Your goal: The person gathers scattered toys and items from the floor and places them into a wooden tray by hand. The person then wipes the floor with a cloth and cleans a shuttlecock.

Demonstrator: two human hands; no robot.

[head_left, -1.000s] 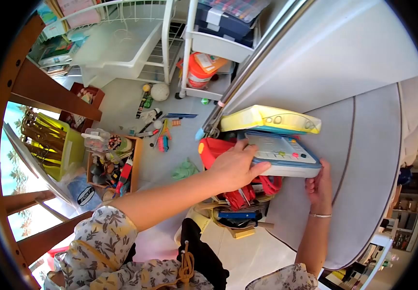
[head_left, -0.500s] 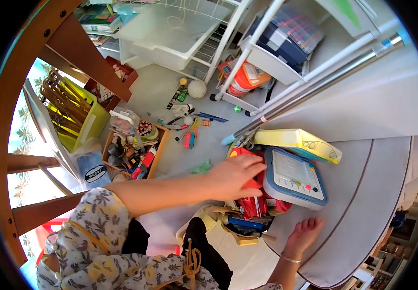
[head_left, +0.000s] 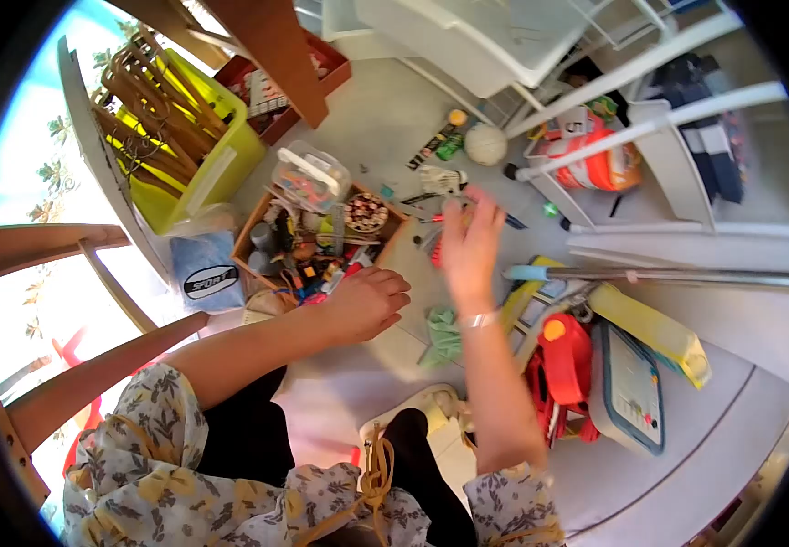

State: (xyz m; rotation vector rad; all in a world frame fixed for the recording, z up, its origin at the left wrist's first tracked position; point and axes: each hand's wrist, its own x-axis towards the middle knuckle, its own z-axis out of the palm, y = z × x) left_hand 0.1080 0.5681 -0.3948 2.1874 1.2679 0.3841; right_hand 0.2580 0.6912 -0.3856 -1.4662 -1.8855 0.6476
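Your right hand [head_left: 470, 244] seems mid-reach, grip too blurred to tell, over small items [head_left: 440, 180] at upper centre that call for a light pinch; your left hand [head_left: 367, 305], grip apart, is by the centre-left wooden box [head_left: 397, 230].

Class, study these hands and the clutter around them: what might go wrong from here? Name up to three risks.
The right hand is low over small things on the floor; a brush might send the round white ball rolling.

The clear container sits high at the edge of the crowded wooden box, so a bump from the left hand could tip it.

The drawing board stands tilted and may slide.
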